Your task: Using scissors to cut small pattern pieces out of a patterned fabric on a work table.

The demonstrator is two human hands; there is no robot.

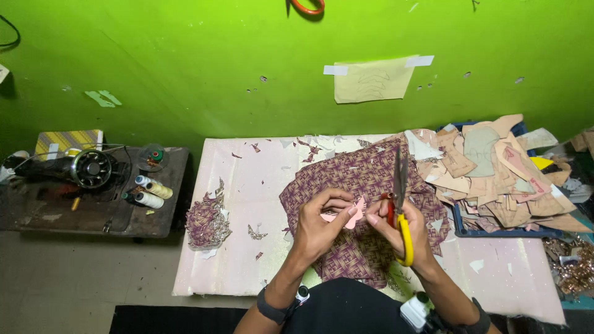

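1. Both hands up over the middle of a pale pink padded table (247,185), seen from above.
2. Left hand (318,226) pinching a small pink paper-like cut-out piece (354,216) between thumb and fingertips, fingers curled in tight around it.
3. Right hand (402,226) touching the same pink piece from the other side, while also clamped around a pair of scissors with red and yellow handles (401,210); blades pointing up and away, looking closed or nearly so.
4. Pink piece sitting right between the two hands, held in the air just above a maroon woven-pattern fabric sheet (365,179) spread across the table centre.
5. Smaller crumpled heap of the same maroon patterned scraps (207,222) lying near the left edge of the table, well apart from the hands.
6. Tiny offcuts scattered over the bare tabletop around the fabric.
7. Off to the right, a dark blue tray (489,232) heaped with beige and tan cardboard pattern templates (495,173), just beside the maroon fabric.
8. Off to the left, a separate dark wooden table with a black sewing machine (80,168) and a few thread spools in white, yellow and green (148,190) near it.
9. Behind everything, a bright green wall (185,62) with a yellowish paper sheet taped up by white tape (373,79).
10. Black bands on both wrists.
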